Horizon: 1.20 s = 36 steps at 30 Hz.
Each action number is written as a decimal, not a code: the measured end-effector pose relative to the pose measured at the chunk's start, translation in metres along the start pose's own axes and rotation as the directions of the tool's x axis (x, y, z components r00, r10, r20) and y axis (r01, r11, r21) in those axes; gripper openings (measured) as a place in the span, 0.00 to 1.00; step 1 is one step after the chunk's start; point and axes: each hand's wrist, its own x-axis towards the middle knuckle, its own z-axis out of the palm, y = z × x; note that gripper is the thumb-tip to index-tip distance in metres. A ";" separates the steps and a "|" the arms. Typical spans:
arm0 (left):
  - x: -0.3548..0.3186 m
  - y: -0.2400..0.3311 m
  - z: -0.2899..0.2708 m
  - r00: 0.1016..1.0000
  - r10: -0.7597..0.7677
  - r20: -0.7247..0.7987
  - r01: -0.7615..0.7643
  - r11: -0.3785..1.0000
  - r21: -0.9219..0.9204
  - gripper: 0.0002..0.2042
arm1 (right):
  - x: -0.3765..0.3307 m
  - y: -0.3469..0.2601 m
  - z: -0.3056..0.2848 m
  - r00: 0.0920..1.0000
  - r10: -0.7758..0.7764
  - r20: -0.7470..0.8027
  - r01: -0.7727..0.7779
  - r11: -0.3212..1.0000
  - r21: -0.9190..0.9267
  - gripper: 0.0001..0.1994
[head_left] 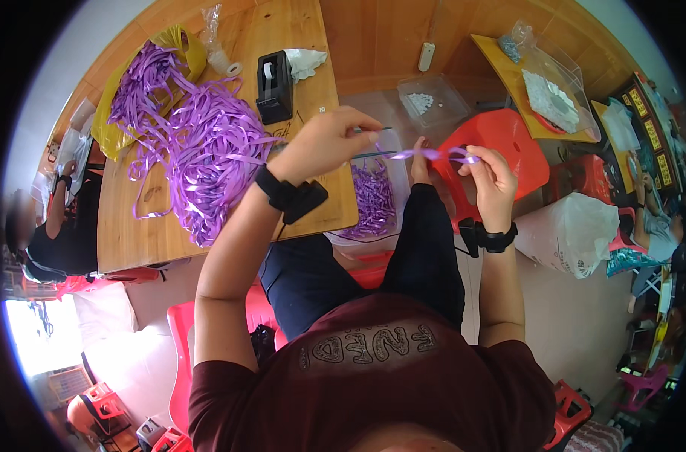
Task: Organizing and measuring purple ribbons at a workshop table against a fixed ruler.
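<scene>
My right hand pinches one end of a shiny purple ribbon. The ribbon stretches leftward, twisted, to the tip of a thin dark rod that juts out past the table edge. Above that rod is my left hand, its thumb and fingers pressed together; whatever they hold is too small to make out. Left of it, a big tangled heap of purple ribbon covers part of the wooden table. Below the rods, many short purple ribbon pieces lie in a clear plastic bin.
A black tape dispenser and a yellow plastic bag of ribbon sit on the table. A red stool stands to the right, near a white sack. Other people sit at far left and right.
</scene>
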 end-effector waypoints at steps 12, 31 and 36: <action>-0.048 0.087 0.064 0.996 -0.017 0.093 0.049 0.934 -0.354 0.09 | 0.001 -0.062 0.008 0.915 -0.345 0.209 0.401 0.840 -0.366 0.15; -0.091 0.057 0.053 0.926 -0.042 0.375 0.220 0.868 -0.446 0.23 | -0.024 -0.037 -0.003 0.980 0.075 0.184 -0.050 0.990 -0.135 0.09; -0.078 0.045 0.096 0.876 -0.290 0.386 0.468 0.313 -0.826 0.25 | -0.046 -0.061 0.046 0.788 -0.421 0.450 0.516 0.849 -0.110 0.14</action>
